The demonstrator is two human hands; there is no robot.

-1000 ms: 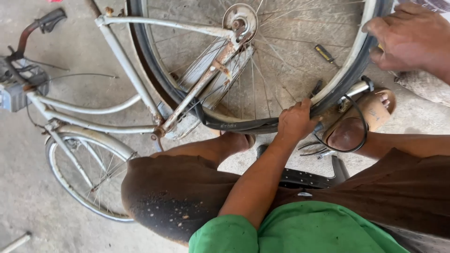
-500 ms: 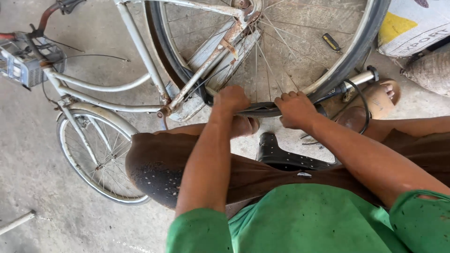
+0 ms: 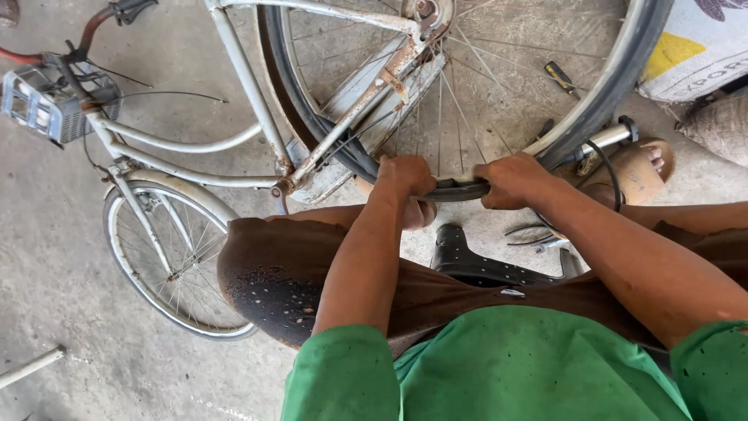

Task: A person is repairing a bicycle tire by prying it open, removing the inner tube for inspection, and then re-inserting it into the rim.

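- Both hands are clamping down on the black tyre [image 3: 460, 189] at the bottom of the big wheel, fingers curled over it and pressed tight against the rim [image 3: 600, 101].
- Left hand [image 3: 405, 178] is closing in a fist on the tyre just left of the low point, knuckles facing up, thumb hidden from view.
- Right hand [image 3: 514, 181] is gripping the same stretch a little further along, near to the left hand, with a short run of bare tyre showing between them.
- That tyre section is running nearly level from hand to hand, its long axis going left to right, then curving up and away on both sides with the wheel.
- From the right hand the tyre is climbing steeply up to the right along the rim; from the left hand it is sweeping up to the left, behind the rusty frame stay [image 3: 351, 117].
- Neither hand is nearer than the other: both are sitting right on the tyre, forearms reaching out over the knees.
- Spokes [image 3: 467, 86] are fanning up to the hub [image 3: 425, 12] straight above the grip.
- Just beyond the right hand, a silver hand pump [image 3: 600, 142] is lying on the concrete beside a sandalled foot [image 3: 635, 168].
- A yellow-handled screwdriver [image 3: 561, 78] is resting on the floor behind the spokes, well apart from the hands.
- Off to the left, the bicycle's other wheel [image 3: 175, 265] and a grey pedal [image 3: 39, 105] are lying clear of the work.
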